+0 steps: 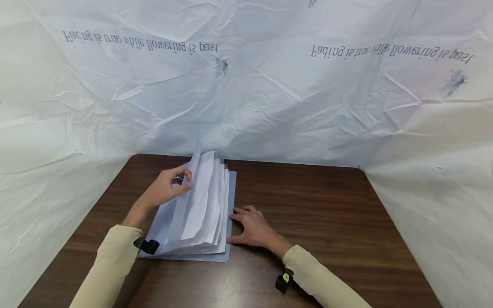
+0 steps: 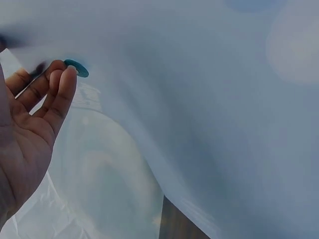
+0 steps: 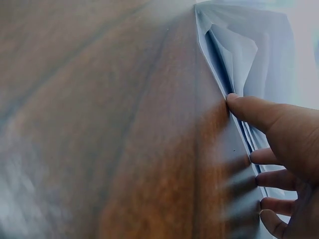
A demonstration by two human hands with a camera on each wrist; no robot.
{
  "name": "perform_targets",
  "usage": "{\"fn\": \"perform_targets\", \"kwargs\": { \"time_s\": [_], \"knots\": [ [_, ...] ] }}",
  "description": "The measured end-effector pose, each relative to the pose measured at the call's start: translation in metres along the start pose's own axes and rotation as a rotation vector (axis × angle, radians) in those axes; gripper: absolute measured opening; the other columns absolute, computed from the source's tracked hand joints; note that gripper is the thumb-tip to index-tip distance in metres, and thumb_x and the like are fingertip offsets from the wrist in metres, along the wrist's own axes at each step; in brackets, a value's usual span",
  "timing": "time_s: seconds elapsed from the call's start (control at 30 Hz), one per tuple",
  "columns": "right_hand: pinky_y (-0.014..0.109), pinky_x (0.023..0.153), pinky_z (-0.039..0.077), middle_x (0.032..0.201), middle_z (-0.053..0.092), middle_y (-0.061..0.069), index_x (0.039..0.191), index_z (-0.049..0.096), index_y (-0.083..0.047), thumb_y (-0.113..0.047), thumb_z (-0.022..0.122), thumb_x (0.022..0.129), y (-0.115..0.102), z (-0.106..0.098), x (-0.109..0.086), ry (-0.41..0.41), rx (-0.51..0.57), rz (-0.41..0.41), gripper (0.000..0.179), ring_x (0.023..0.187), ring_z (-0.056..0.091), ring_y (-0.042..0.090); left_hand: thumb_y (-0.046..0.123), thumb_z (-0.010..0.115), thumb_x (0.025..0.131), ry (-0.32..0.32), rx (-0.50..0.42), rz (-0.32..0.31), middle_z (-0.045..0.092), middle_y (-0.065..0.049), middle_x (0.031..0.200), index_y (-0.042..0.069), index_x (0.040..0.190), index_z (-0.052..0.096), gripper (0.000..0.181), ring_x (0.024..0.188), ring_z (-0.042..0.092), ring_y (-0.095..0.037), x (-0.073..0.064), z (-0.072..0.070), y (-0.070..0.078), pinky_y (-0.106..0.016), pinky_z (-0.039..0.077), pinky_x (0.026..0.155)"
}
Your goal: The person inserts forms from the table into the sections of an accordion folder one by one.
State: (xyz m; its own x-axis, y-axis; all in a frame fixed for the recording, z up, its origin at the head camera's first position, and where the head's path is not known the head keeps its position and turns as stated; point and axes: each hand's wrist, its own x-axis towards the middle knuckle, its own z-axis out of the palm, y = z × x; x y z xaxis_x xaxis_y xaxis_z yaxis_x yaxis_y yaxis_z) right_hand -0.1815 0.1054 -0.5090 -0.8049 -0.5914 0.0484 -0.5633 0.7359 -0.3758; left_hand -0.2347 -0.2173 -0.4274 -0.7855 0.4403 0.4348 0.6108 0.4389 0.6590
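A light blue plastic document folder (image 1: pixel 232 188) lies on the table, with a thick stack of papers (image 1: pixel 204 205) in it. My left hand (image 1: pixel 169 186) pinches the folder's translucent flap (image 1: pixel 180 214), which stands raised on the left of the papers. The left wrist view shows a teal snap button (image 2: pixel 77 68) right at the thumb and fingertips. Along the folder's right edge rest the fingertips of my right hand (image 1: pixel 252 226). From the right wrist view, its thumb (image 3: pixel 249 107) and spread fingers touch that edge, where the layers gape apart.
The dark brown wooden table (image 1: pixel 308 205) has rounded far corners and extends to the right of the folder. White printed sheeting (image 1: pixel 269 85) hangs behind it and at both sides. Small black devices (image 1: pixel 146 245) are strapped on both wrists over the sleeves.
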Motion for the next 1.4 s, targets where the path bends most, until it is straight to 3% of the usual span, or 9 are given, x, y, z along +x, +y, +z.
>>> {"fn": "perform_targets", "kwargs": {
  "time_s": [0.2,0.43,0.77,1.07,1.4],
  "knots": [
    [0.060,0.107,0.037,0.155,0.048,0.008,0.141,0.062,-0.016,-0.059,0.078,0.083,-0.001,-0.002,0.000,-0.006,-0.001,0.002,0.074,0.141,0.040,0.033,0.009,0.072,0.093,-0.053,0.065,-0.005,0.061,0.002,0.096,0.013,0.101,0.060,0.015,0.082,0.058,-0.014,0.005,0.005,0.001,-0.031,0.051,0.073],
    [0.061,0.106,0.037,0.155,0.048,0.007,0.140,0.062,-0.016,-0.059,0.078,0.082,-0.001,-0.001,0.000,-0.005,0.003,0.007,0.074,0.141,0.041,0.033,0.016,0.073,0.092,-0.098,0.106,0.011,0.062,0.004,0.091,0.012,0.100,0.063,0.013,0.078,0.059,-0.013,0.010,0.012,0.005,-0.043,0.054,0.074],
    [0.057,0.105,0.039,0.154,0.049,0.007,0.139,0.063,-0.016,-0.059,0.078,0.082,-0.001,-0.001,0.001,-0.004,0.001,0.002,0.074,0.140,0.041,0.032,0.025,0.073,0.092,-0.178,0.175,0.010,0.056,0.007,0.079,0.017,0.097,0.061,0.015,0.070,0.053,-0.011,0.020,0.026,0.009,-0.029,0.047,0.065],
    [0.058,0.105,0.039,0.154,0.049,0.007,0.140,0.063,-0.016,-0.059,0.078,0.083,-0.002,-0.001,0.001,-0.007,0.003,0.003,0.073,0.140,0.041,0.033,0.036,0.071,0.093,-0.243,0.276,0.039,0.055,0.008,0.075,0.021,0.093,0.061,0.017,0.068,0.051,-0.011,0.028,0.040,0.014,-0.031,0.043,0.066],
    [0.058,0.104,0.039,0.154,0.049,0.006,0.139,0.063,-0.016,-0.059,0.078,0.083,-0.002,-0.001,0.001,-0.008,0.003,0.009,0.073,0.140,0.041,0.032,0.038,0.070,0.095,-0.332,0.313,-0.003,0.055,0.008,0.082,0.022,0.105,0.064,0.020,0.075,0.053,-0.012,0.029,0.053,0.013,-0.033,0.044,0.070]
  ]
}}
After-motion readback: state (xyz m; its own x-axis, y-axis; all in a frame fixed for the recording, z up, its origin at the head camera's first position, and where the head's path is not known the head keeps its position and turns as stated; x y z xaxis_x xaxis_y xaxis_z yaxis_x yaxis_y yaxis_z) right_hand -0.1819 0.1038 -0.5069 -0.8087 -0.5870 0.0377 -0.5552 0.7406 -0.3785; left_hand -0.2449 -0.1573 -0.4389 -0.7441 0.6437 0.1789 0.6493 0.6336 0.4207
